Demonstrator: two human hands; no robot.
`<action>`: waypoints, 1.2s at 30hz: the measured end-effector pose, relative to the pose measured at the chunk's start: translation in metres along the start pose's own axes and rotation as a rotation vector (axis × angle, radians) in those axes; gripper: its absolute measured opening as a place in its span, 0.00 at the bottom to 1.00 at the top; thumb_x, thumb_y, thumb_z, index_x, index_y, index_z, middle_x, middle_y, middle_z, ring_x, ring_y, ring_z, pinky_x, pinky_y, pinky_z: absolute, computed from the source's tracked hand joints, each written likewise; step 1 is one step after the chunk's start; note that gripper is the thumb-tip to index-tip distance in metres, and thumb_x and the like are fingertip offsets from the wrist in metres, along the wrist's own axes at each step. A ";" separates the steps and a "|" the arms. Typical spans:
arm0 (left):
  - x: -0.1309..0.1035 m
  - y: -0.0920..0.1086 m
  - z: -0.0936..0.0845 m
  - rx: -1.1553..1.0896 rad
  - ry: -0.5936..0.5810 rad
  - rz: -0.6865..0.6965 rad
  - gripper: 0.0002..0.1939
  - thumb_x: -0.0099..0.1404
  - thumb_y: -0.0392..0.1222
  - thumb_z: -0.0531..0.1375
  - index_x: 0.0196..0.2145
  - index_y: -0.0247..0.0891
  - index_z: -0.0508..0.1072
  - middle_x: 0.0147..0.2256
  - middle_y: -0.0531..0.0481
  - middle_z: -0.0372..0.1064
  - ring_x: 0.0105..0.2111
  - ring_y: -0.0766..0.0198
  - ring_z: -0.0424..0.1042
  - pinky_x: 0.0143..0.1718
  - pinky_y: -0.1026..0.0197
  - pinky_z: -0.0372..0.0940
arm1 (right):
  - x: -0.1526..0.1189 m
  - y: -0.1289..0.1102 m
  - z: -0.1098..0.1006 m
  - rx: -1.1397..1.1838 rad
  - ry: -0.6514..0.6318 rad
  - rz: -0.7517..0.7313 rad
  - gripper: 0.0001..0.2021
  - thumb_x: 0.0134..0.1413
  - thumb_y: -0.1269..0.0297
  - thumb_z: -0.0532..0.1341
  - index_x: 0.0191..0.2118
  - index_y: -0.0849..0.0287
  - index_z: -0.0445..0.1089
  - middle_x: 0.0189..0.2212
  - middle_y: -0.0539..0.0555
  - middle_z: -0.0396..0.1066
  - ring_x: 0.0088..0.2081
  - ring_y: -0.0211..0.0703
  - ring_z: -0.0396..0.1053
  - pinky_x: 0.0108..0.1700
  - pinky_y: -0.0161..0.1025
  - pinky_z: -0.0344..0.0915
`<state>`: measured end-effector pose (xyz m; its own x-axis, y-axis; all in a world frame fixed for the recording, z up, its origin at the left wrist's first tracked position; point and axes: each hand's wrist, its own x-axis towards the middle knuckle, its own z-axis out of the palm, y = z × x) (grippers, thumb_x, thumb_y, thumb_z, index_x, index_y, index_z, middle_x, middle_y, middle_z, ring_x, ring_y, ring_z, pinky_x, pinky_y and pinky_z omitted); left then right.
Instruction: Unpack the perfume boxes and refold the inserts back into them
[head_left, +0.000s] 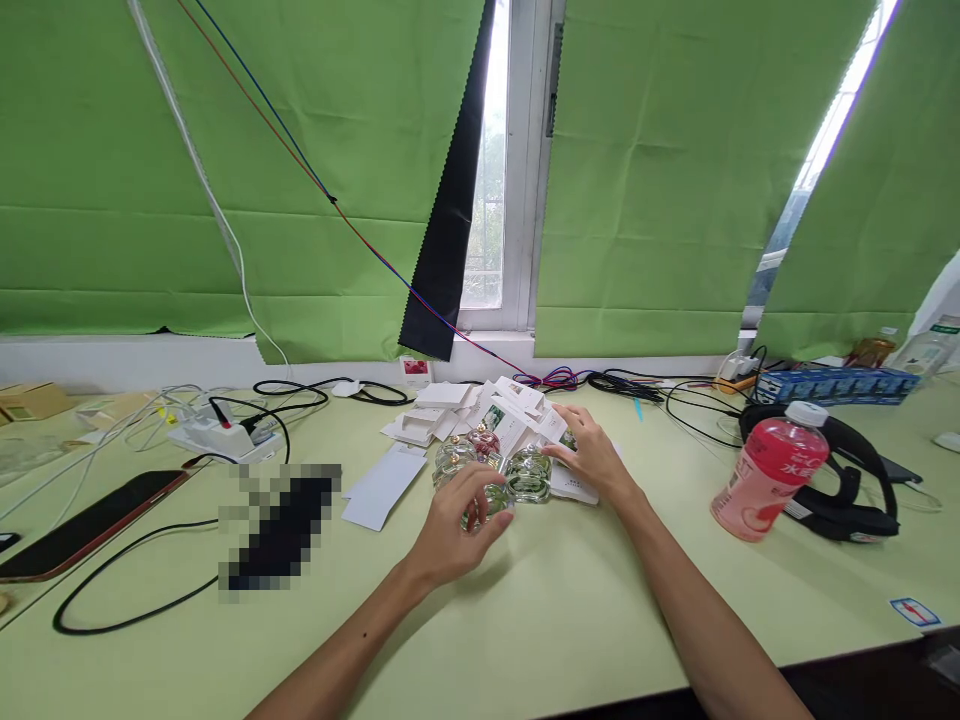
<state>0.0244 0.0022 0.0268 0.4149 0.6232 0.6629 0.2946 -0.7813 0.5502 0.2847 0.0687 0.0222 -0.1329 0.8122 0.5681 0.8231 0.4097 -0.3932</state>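
Observation:
My left hand (457,520) curls over a small round clear glass bottle (495,498) with a green tint, its fingers and thumb around the sides. Beside it, another clear glass bottle (529,478) stands at the fingertips of my right hand (589,450). That hand has its fingers apart and reaches over the small white boxes (510,415), some printed with pictures; whether it touches them I cannot tell. A red glass bottle (482,440) and a clear one (452,460) with a gold-coloured top sit behind my left hand, partly hidden.
White card pieces (386,485) lie left of the bottles. Farther left are a power strip (232,435) with cables, a phone (97,520) and a pixelated dark object (281,530). A pink drink bottle (772,470) and a black headset (855,500) stand at right.

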 end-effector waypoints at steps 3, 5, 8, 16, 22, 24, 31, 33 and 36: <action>-0.004 -0.004 0.003 0.081 -0.067 0.129 0.12 0.65 0.39 0.60 0.46 0.40 0.69 0.42 0.45 0.69 0.23 0.72 0.62 0.25 0.65 0.64 | 0.001 0.000 0.000 0.001 -0.001 -0.004 0.30 0.58 0.52 0.63 0.64 0.50 0.59 0.59 0.62 0.61 0.57 0.57 0.67 0.56 0.53 0.65; -0.005 -0.005 0.005 0.107 -0.093 0.162 0.12 0.65 0.38 0.60 0.46 0.40 0.68 0.42 0.45 0.70 0.23 0.71 0.62 0.25 0.66 0.63 | 0.001 -0.001 0.001 0.001 0.016 -0.010 0.29 0.59 0.50 0.62 0.63 0.51 0.59 0.59 0.62 0.61 0.56 0.57 0.68 0.55 0.52 0.66; -0.005 -0.005 0.007 0.138 -0.103 0.191 0.11 0.65 0.38 0.59 0.46 0.39 0.68 0.41 0.45 0.70 0.23 0.71 0.61 0.25 0.66 0.63 | 0.002 -0.002 0.003 0.019 0.051 -0.027 0.27 0.61 0.49 0.60 0.62 0.54 0.61 0.58 0.63 0.62 0.55 0.57 0.68 0.54 0.51 0.68; -0.005 -0.006 0.006 0.174 -0.077 0.193 0.08 0.67 0.39 0.58 0.44 0.39 0.69 0.40 0.46 0.71 0.22 0.72 0.62 0.24 0.67 0.63 | 0.005 -0.011 0.005 0.082 0.197 -0.089 0.18 0.67 0.52 0.53 0.53 0.57 0.68 0.52 0.62 0.70 0.52 0.54 0.70 0.54 0.51 0.66; -0.004 -0.003 0.005 0.201 -0.062 0.188 0.07 0.67 0.39 0.57 0.43 0.39 0.70 0.38 0.46 0.72 0.22 0.72 0.62 0.24 0.67 0.63 | 0.004 -0.016 0.004 0.002 0.304 -0.099 0.15 0.67 0.56 0.52 0.46 0.59 0.72 0.43 0.60 0.75 0.45 0.51 0.71 0.51 0.47 0.64; -0.004 -0.003 0.004 0.207 -0.055 0.188 0.07 0.67 0.39 0.56 0.42 0.39 0.71 0.38 0.46 0.73 0.21 0.72 0.62 0.23 0.67 0.62 | 0.004 -0.011 0.000 -0.042 0.373 0.001 0.15 0.66 0.57 0.52 0.45 0.60 0.72 0.40 0.59 0.75 0.42 0.51 0.71 0.49 0.47 0.64; -0.004 -0.004 0.005 0.238 -0.045 0.228 0.06 0.67 0.38 0.57 0.41 0.38 0.71 0.37 0.46 0.73 0.21 0.72 0.62 0.22 0.67 0.61 | -0.003 0.012 -0.022 -0.271 0.320 0.569 0.18 0.60 0.57 0.54 0.50 0.60 0.72 0.40 0.64 0.69 0.39 0.56 0.71 0.41 0.50 0.65; -0.004 -0.004 0.005 0.241 -0.054 0.226 0.06 0.67 0.38 0.57 0.41 0.38 0.71 0.37 0.46 0.73 0.21 0.72 0.62 0.23 0.67 0.61 | -0.006 0.013 -0.025 -0.274 0.206 0.665 0.20 0.60 0.53 0.55 0.52 0.58 0.70 0.42 0.65 0.67 0.38 0.58 0.73 0.40 0.52 0.65; -0.004 -0.004 0.005 0.233 -0.061 0.222 0.06 0.68 0.39 0.56 0.41 0.38 0.72 0.37 0.45 0.73 0.20 0.72 0.62 0.22 0.67 0.60 | -0.008 0.014 -0.024 -0.274 0.106 0.695 0.22 0.60 0.50 0.56 0.53 0.58 0.69 0.44 0.66 0.66 0.40 0.62 0.73 0.41 0.55 0.65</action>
<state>0.0260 0.0026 0.0196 0.5398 0.4388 0.7184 0.3772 -0.8890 0.2596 0.3100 0.0578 0.0294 0.5100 0.7957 0.3267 0.8075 -0.3120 -0.5006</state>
